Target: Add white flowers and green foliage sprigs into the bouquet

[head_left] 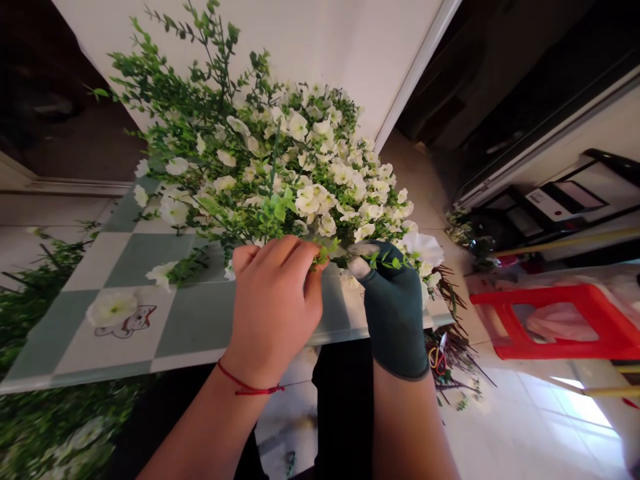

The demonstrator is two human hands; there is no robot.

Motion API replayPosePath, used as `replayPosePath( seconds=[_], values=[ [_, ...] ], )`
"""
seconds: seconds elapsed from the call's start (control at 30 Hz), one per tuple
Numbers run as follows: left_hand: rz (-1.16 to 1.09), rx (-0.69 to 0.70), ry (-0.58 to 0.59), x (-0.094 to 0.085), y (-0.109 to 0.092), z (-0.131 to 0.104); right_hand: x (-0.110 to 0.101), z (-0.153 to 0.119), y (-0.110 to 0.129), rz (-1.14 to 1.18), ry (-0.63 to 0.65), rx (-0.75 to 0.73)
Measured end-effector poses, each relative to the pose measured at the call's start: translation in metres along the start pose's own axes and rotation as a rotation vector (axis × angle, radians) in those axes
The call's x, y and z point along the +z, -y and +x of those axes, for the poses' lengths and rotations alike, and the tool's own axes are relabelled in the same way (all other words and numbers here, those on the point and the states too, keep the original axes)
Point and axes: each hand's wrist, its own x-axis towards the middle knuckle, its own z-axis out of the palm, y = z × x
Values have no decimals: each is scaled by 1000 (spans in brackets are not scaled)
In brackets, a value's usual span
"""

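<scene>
Nearest the camera, two forearms [195, 433], with a red string bracelet [253, 389] at the left wrist. Left hand [277, 297] bare, fingers curled and pinching a green sprig [330, 251] above the near part of the surface [195, 320]. Just beside, right hand [396, 313] in a dark green glove with whitish fingertips, thumb and forefinger closed on small leaves [391, 259]. Just beyond both, a thick mass of white flowers [310, 200] and greenery, heaped on the surface, with taller leafy stems [220, 50] toward the far left. Nearer on the left, on green-and-white checks, a loose white flower [113, 308] against a cat drawing [137, 323]. Past the right edge, scissors [439, 359] among dark stems; farther right, a red plastic frame [610, 320].
</scene>
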Motion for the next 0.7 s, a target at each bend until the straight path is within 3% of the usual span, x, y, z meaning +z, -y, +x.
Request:
replayPosePath(
  seconds=[0.4, 0.7],
  values=[
    [13, 87, -37, -4, 4, -1, 10, -2, -6, 337, 82, 277],
    [39, 87, -35, -6, 4, -2, 16, -5, -1, 344, 65, 393]
  ],
)
